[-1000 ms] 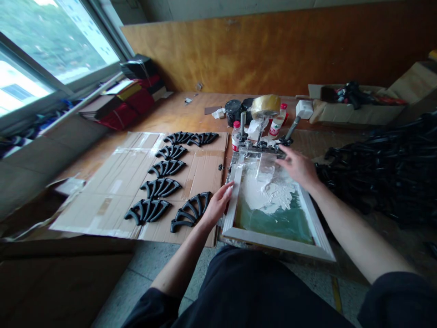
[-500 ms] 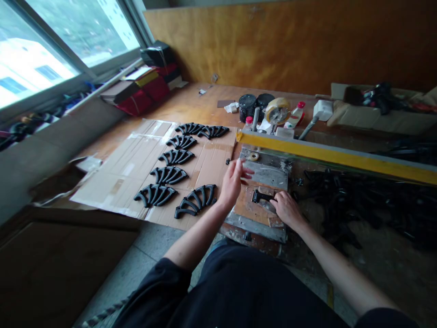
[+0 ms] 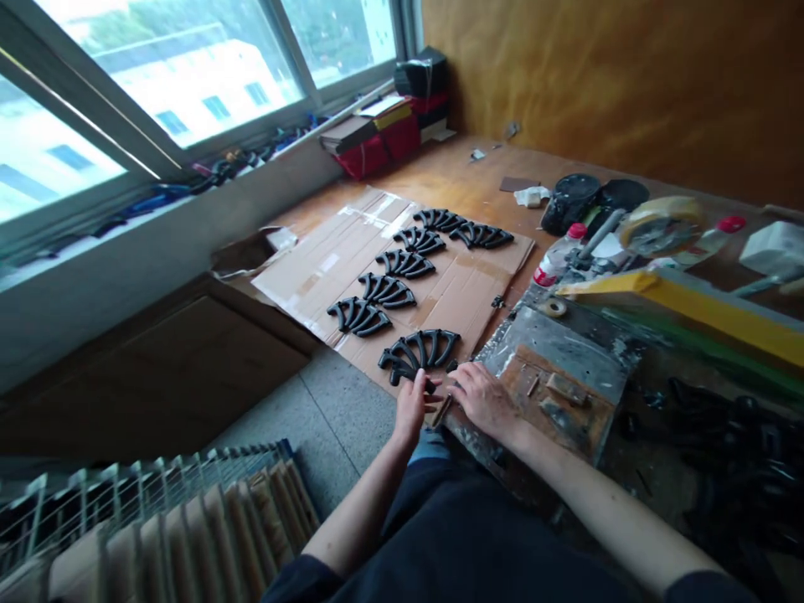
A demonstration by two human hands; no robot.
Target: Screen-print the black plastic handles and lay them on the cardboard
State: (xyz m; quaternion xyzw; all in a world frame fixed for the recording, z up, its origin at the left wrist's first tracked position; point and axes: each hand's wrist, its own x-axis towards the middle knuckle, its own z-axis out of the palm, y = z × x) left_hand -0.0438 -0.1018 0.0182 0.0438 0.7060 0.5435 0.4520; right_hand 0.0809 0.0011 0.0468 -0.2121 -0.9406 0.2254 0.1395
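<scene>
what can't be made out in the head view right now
All in the head view:
- The left hand's contact with the black part: covered by its own thumb.
- What, if anything, lies under the right hand's curled fingers: hidden by the hand.
- The dark pile's count: dim, tangled, cut off by the right edge.
- The near bottle's label wording: too small and blurred.

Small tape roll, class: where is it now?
Right of centre in the head view, the small tape roll sits at the far edge of the grey plate, near the yellow strip.
</scene>
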